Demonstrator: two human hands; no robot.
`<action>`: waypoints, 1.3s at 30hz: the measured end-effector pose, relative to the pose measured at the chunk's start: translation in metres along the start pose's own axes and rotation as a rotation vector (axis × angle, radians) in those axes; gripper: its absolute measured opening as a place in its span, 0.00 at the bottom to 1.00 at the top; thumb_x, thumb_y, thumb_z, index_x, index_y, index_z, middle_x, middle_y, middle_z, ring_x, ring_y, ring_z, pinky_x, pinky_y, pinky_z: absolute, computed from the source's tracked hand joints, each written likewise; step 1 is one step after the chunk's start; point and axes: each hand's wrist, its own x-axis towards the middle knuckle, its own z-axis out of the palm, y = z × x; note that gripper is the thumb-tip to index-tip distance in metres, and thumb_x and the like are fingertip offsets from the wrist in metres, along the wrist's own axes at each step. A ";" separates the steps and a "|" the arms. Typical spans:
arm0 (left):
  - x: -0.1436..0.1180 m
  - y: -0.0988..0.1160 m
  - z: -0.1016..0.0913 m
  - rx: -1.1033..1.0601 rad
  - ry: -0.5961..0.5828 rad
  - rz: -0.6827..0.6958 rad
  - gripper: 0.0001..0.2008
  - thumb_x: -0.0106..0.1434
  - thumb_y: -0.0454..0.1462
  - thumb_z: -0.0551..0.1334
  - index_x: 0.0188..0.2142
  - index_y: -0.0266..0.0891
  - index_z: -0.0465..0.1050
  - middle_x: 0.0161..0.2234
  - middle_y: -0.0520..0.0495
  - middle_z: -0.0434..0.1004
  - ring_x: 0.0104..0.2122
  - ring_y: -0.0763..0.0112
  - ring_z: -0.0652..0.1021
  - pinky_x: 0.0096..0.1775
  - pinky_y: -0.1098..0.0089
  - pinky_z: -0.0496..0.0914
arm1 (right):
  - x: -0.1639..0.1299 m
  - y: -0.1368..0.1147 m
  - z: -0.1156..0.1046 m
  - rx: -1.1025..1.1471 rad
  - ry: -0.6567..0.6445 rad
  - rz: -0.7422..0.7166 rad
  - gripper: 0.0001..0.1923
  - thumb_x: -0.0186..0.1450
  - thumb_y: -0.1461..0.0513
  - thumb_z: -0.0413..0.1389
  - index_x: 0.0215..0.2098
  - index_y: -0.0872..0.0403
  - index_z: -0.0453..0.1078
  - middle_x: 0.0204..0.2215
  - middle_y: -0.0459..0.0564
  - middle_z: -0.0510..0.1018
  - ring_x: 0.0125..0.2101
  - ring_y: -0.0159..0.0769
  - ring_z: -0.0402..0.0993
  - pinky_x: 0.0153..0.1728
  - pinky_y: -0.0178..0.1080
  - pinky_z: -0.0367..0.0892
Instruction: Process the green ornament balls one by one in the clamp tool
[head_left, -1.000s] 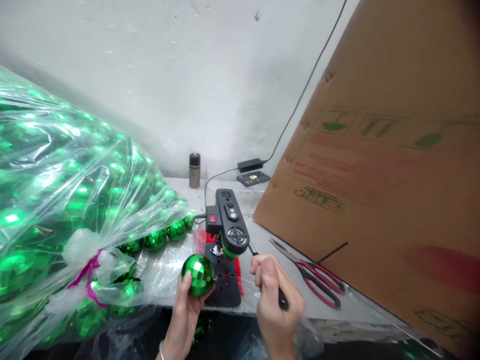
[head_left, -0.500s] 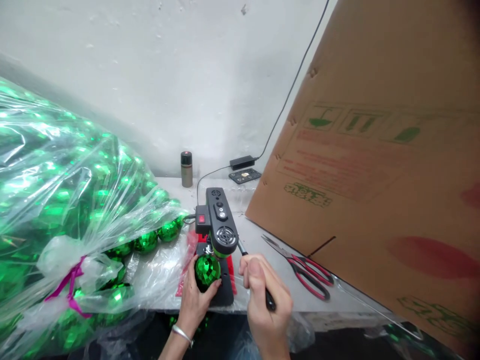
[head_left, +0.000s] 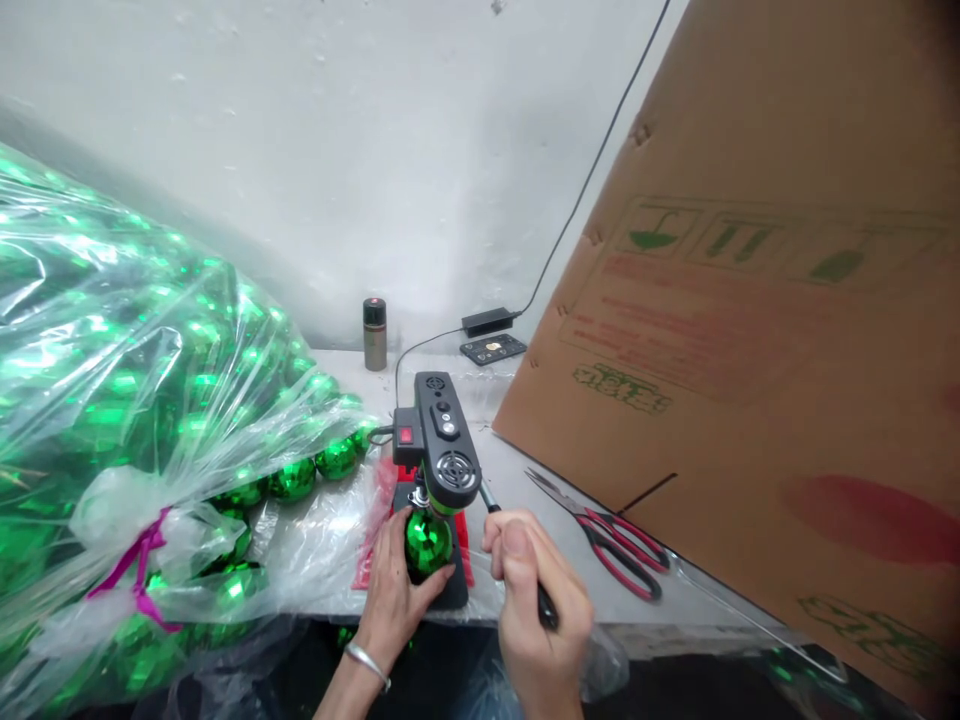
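Observation:
My left hand [head_left: 397,585] curls round a shiny green mirrored ball ornament [head_left: 428,543], fingers on its left side and thumb along its lower edge. The ball sits beneath the round front end of a small black bench press machine [head_left: 448,430], which has a red switch on its left. My right hand [head_left: 536,590] is closed round the black-gripped lever handle [head_left: 547,607] that sticks out from the machine's right side. Under the machine lies a red sheet [head_left: 365,570], partly hidden by the base and my left hand.
On the left bulges a clear plastic bag [head_left: 150,400] of green balls, tied with purple ribbon. Red-and-black scissors [head_left: 600,530] lie right, against a big leaning cardboard box [head_left: 735,330]. A small bottle [head_left: 375,335], a phone [head_left: 493,349] and a power adapter [head_left: 487,321] stand or lie near the wall.
My left hand has shifted the green ball slightly right, further under the machine's head. The right hand stays on the lever, and the whole view has moved a little.

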 end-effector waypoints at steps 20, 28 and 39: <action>0.009 -0.003 0.008 0.017 -0.076 -0.024 0.38 0.49 0.43 0.73 0.59 0.37 0.69 0.55 0.33 0.79 0.57 0.40 0.79 0.60 0.37 0.72 | -0.031 0.031 0.006 0.010 0.098 -0.088 0.17 0.75 0.70 0.47 0.29 0.51 0.61 0.23 0.42 0.67 0.26 0.29 0.70 0.28 0.34 0.62; 0.009 -0.002 0.009 0.048 -0.058 0.009 0.37 0.49 0.42 0.73 0.59 0.39 0.69 0.54 0.35 0.80 0.56 0.41 0.80 0.60 0.36 0.72 | -0.040 0.037 0.012 0.054 0.156 -0.071 0.17 0.75 0.71 0.47 0.28 0.52 0.61 0.23 0.41 0.66 0.26 0.29 0.69 0.28 0.35 0.62; 0.010 0.001 0.009 0.046 -0.071 0.022 0.37 0.50 0.41 0.72 0.59 0.38 0.69 0.54 0.35 0.80 0.55 0.43 0.80 0.57 0.42 0.76 | -0.040 0.036 0.020 0.064 0.236 -0.059 0.19 0.76 0.67 0.47 0.26 0.51 0.59 0.20 0.40 0.63 0.25 0.29 0.67 0.27 0.34 0.61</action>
